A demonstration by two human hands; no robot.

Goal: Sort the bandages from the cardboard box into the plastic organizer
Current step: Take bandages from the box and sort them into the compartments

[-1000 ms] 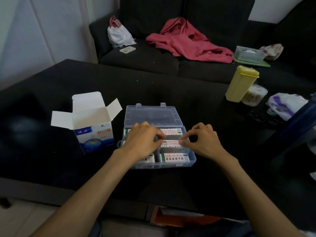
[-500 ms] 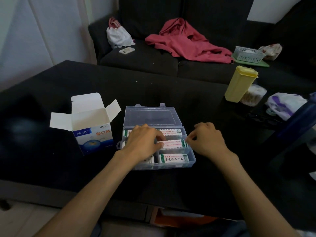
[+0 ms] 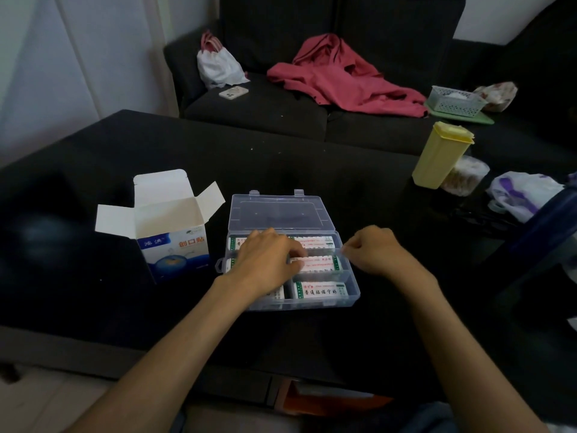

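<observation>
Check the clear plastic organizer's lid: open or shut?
Open. The clear plastic organizer has its lid folded back flat on the table, leaving the bandages in its compartments exposed.

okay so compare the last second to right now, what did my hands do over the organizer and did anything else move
The right hand let go of the bandage strip in the middle row and pulled back to the right edge of the plastic organizer, fingers curled and empty. The left hand stayed over the organizer, fingers resting on the bandages in the middle row. The cardboard box, the organizer and the yellow container kept their places.
</observation>
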